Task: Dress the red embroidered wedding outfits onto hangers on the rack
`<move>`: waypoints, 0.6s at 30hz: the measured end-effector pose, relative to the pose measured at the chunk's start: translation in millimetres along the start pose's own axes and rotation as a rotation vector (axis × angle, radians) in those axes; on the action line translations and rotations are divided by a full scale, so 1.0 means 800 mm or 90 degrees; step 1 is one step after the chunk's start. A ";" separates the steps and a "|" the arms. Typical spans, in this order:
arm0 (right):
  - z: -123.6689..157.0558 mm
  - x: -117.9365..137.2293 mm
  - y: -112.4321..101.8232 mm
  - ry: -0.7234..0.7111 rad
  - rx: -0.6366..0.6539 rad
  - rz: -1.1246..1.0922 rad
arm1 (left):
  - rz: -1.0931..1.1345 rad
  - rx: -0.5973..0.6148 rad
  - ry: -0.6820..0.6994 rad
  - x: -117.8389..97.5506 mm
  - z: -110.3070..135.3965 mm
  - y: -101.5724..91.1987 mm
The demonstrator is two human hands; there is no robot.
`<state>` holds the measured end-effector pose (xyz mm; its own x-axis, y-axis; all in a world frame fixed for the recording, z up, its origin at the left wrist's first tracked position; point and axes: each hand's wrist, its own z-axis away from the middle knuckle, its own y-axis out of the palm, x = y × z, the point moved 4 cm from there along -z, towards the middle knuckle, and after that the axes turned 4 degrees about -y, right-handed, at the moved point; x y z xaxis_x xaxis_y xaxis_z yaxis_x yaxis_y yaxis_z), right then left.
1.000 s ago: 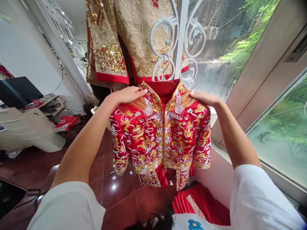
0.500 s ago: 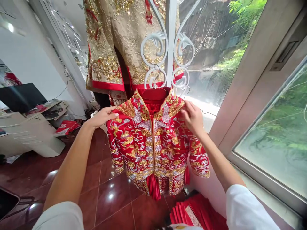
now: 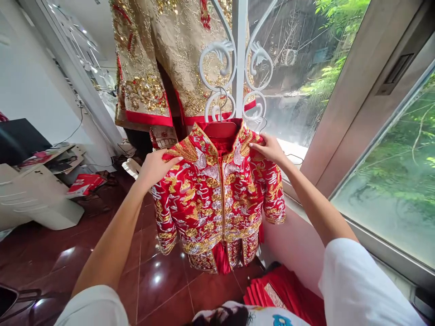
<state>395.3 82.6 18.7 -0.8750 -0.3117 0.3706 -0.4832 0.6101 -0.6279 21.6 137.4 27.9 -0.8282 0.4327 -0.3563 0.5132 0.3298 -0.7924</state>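
Note:
A red jacket, embroidered in gold and silver, hangs upright by a wire hanger from a white scrolled metal frame. My left hand grips its shoulder on the left, thumb lying over the front and the other fingers hidden behind. On the opposite shoulder my right hand pinches the cloth, thumb in front. The stand collar is open at the top, with red lining inside. Below the jacket's hem, a matching embroidered skirt with red satin shows.
Behind hangs a beige-gold beaded garment with red trim. A window stands at the right, and red folded cloth lies low beneath it. Left are a white desk, a dark monitor and a red box.
The jacket has turned slightly, its right side swinging back and its left side coming nearer. My left hand has shifted inward on the shoulder; my right thumb now lies over the front.

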 end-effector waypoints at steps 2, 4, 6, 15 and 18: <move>-0.003 -0.003 -0.003 0.042 -0.037 0.020 | -0.007 -0.014 0.005 -0.011 -0.007 -0.004; 0.002 -0.002 -0.016 0.067 -0.084 0.037 | -0.010 -0.015 0.023 -0.025 -0.016 -0.011; 0.009 0.002 -0.032 0.090 -0.132 0.058 | -0.006 -0.021 0.051 -0.039 -0.025 -0.019; 0.026 0.026 -0.033 0.093 -0.174 0.118 | -0.009 -0.051 0.021 -0.019 -0.018 -0.008; 0.019 0.031 -0.045 0.097 -0.217 0.124 | -0.005 -0.073 0.035 -0.026 -0.029 -0.017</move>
<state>390.7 41.7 39.8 -0.9224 -0.0711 0.3797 -0.2487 0.8614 -0.4429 37.2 143.5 57.5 -0.8201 0.4746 -0.3198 0.5317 0.4252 -0.7325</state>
